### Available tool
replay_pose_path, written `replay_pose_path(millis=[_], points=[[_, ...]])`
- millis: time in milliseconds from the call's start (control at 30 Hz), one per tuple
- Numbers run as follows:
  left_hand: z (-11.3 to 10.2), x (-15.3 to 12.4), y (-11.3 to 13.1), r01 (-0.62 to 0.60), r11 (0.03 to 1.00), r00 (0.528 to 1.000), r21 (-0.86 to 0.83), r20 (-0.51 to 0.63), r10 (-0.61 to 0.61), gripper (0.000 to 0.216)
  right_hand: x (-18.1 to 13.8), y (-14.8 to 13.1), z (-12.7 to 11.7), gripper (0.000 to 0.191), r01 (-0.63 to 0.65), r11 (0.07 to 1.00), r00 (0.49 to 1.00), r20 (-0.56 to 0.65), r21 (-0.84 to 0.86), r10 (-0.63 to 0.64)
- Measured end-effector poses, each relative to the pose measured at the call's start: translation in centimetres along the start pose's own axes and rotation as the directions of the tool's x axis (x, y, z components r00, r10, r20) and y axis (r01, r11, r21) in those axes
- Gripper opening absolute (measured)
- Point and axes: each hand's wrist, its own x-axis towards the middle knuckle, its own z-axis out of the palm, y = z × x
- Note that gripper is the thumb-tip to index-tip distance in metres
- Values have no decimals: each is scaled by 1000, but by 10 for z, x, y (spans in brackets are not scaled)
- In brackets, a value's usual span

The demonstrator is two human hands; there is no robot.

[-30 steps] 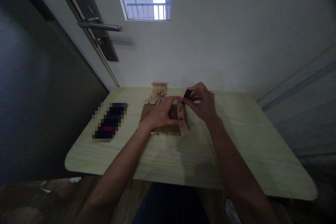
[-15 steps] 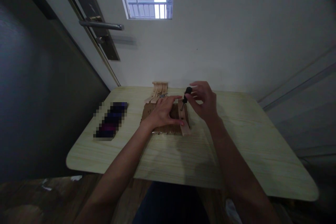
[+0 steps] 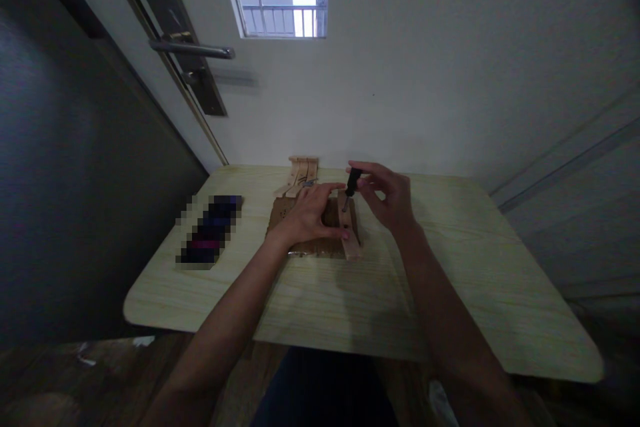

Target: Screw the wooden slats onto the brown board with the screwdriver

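Observation:
My left hand point(image 3: 311, 215) grips a narrow wooden strip point(image 3: 350, 239) that stands on a brown cardboard sheet point(image 3: 313, 249) in the middle of the table. Its thumb presses the strip's near side and its fingers reach along the far end. My right hand point(image 3: 385, 195) pinches the black handle of a small screwdriver point(image 3: 352, 183) by the fingertips. The screwdriver stands nearly upright with its tip down on the far end of the strip.
More wooden strips point(image 3: 300, 175) lie stacked at the table's far edge by the wall. A dark blurred object point(image 3: 211, 232) lies on the left of the light wood table point(image 3: 470, 293). A door with a metal lever handle point(image 3: 193, 49) stands at the left.
My right hand's fingers have shifted round the screwdriver handle, which has tilted from leaning right to nearly upright. My left hand has stayed on the strip.

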Motion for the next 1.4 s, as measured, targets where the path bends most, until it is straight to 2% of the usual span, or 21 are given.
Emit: replay_pose_path(millis=[133,333,533,700,800,967,1200,1400], points=[[-1,0,2,13,1000,1000,1,5,-13,96,-1,5,1,31,-37,998,999,26,57,36],[-1,0,1,-19,1000,1000,-7,-2,19,96,1,9,4,27,-94,994,994,-44,48,96],[-1,0,1,0,1000,1000,-28,7,0,98,1,7,4,28,-57,997,992,-107,43,61],[0,0,0,-17,1000,1000,-22,-5,17,97,-2,5,3,17,-12,995,999,-48,103,17],[1,0,-1,-10,1000,1000,-9,-9,10,98,-2,7,4,20,-34,994,998,-49,107,39],[2,-1,-4,-28,1000,999,-3,-16,28,99,0,9,5,30,-42,999,997,-65,22,43],[2,-1,-3,-25,1000,1000,8,-11,25,98,1,5,2,23,19,999,998,-56,36,-17],[0,-1,0,-7,1000,1000,18,-6,7,99,-1,3,0,20,-20,995,1000,26,95,18]])
